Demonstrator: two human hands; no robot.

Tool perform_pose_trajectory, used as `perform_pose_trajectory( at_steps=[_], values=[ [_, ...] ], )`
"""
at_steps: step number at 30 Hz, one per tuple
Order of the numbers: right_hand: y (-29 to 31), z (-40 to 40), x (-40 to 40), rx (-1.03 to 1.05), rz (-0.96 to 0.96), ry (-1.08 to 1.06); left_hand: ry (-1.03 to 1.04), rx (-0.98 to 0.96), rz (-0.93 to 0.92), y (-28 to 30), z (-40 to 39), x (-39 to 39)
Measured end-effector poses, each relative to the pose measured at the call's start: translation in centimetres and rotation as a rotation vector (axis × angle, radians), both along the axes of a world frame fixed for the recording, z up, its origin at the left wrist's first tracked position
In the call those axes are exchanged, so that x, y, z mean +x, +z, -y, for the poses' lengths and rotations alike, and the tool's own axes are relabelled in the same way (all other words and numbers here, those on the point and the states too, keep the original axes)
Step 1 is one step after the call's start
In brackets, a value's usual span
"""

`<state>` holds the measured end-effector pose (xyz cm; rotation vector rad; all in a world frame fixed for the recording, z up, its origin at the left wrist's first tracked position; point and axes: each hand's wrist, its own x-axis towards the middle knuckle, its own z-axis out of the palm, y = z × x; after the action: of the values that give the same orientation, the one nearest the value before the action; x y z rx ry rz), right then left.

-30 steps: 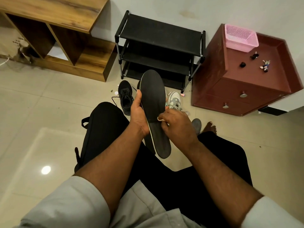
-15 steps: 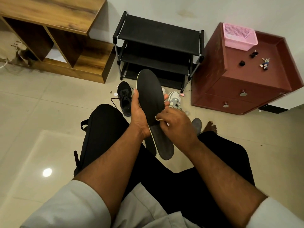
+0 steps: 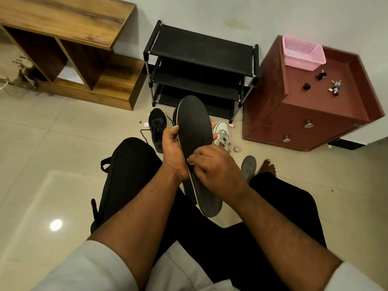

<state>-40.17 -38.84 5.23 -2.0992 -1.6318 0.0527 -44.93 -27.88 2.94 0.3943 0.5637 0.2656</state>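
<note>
A long black insole (image 3: 194,127) with a pale edge stands tilted above my lap. My left hand (image 3: 173,152) grips it from the left side, thumb on the front, fingertips showing past its right edge. My right hand (image 3: 216,166) lies over the insole's middle, fingers curled, pinching at its pale left edge; what sits under the fingertips is hidden. A black laced shoe (image 3: 157,129) lies on the floor behind my hands. A white-and-grey sneaker (image 3: 222,133) sits to its right, partly hidden by the insole.
A black shoe rack (image 3: 199,49) stands against the wall, a wooden shelf unit (image 3: 69,28) to its left, a maroon drawer cabinet (image 3: 315,114) with a pink basket (image 3: 302,52) to its right. Another grey insole (image 3: 248,166) lies on the floor by a bare foot (image 3: 267,166).
My right hand has slid a little to the left across the insole toward its pale edge. The insole has stayed in my left hand's grip, tilted much as before.
</note>
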Motion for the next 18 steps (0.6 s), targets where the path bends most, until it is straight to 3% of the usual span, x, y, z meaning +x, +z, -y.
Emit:
perform_pose_trajectory(
  at_steps=[2, 7, 14, 18],
  values=[
    [0.0, 0.1, 0.1, -0.027, 0.014, 0.022, -0.008, -0.009, 0.01, 0.0, -0.1, 0.0],
    [-1.1, 1.2, 2.3, -0.054, 0.084, -0.147, -0.112, -0.046, 0.013, 0.2, -0.1, 0.0],
    [-0.1, 0.3, -0.4, 0.015, -0.014, 0.018, -0.008, -0.012, -0.006, 0.3, 0.0, -0.1],
    [-0.8, 1.2, 1.9, -0.051, 0.058, -0.099, -0.028, -0.051, 0.042, 0.3, -0.1, -0.3]
  ],
)
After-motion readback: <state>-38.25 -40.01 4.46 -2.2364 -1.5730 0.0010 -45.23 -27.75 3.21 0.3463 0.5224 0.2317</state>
